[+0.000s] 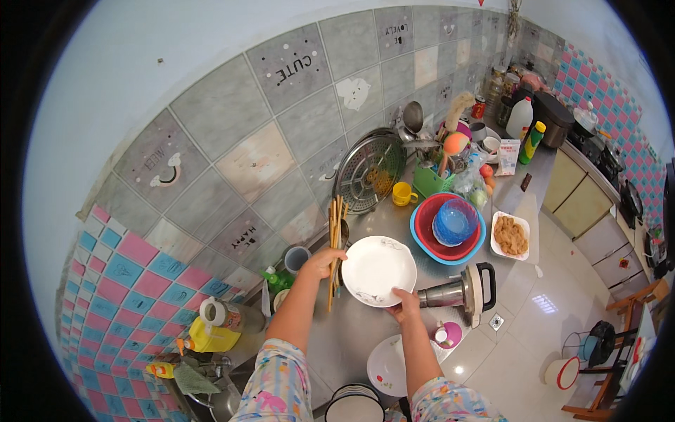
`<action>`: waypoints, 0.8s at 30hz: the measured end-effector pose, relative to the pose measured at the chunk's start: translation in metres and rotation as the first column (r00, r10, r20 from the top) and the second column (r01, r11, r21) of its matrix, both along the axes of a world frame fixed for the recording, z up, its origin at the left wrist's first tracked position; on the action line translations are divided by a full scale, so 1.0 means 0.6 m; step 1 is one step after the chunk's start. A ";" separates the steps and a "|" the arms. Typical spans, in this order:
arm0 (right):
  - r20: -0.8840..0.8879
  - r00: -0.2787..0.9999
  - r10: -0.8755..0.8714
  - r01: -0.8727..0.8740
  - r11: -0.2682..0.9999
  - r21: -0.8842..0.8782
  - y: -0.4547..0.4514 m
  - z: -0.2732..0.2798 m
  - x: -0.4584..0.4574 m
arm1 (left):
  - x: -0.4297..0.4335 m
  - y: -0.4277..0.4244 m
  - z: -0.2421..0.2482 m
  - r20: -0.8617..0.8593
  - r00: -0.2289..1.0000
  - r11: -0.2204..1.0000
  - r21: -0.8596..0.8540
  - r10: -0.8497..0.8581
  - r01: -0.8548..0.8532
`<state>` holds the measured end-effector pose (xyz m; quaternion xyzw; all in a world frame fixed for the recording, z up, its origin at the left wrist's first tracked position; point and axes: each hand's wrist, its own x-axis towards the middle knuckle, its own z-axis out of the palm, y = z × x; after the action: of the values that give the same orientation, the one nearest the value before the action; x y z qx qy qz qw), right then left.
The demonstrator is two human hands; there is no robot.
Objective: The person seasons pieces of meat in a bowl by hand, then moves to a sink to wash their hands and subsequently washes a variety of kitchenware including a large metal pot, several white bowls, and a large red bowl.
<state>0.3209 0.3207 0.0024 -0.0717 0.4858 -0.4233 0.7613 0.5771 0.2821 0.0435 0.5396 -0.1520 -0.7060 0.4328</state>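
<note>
My left hand [320,262] grips a bundle of wooden chopsticks [334,227] with a dark spoon [344,231] among them, its thumb beside a round white plate's rim. My right hand [406,307] holds that plate [378,269] by its near right edge, thumb on top. The plate has a grey floral pattern and is held above the steel counter [337,337]. Under my right forearm lies a second white plate [386,366] with a red flower, partly hidden. Right of my right hand, a metal blender jug [445,295] with a black handle lies on its side.
Beyond the plate sit nested blue and red basins [427,237] holding blue bowls [454,221]. A dish of raw meat [510,236] stands near the counter's right edge. Against the wall lean a steamer tray [369,169] and a green utensil holder [430,179]. Yellow bottles [213,335] stand left.
</note>
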 end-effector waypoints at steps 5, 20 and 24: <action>0.038 0.998 -0.054 0.052 0.997 0.050 -0.024 -0.021 -0.016 | -0.021 -0.045 -0.037 0.011 0.997 0.997 -0.021 -0.075 0.075; 0.028 0.998 -0.056 0.049 0.979 0.197 -0.063 -0.016 -0.013 | -0.028 -0.090 -0.059 -0.137 0.986 0.995 0.043 0.094 -0.089; 0.085 0.994 -0.063 0.045 0.978 0.202 -0.059 -0.010 -0.006 | -0.025 -0.073 -0.098 0.013 0.990 0.989 0.033 0.141 -0.141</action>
<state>0.3174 0.2854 -0.0035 0.0379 0.4925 -0.3957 0.7742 0.5620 0.2381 -0.0150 0.5601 -0.1037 -0.6732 0.4716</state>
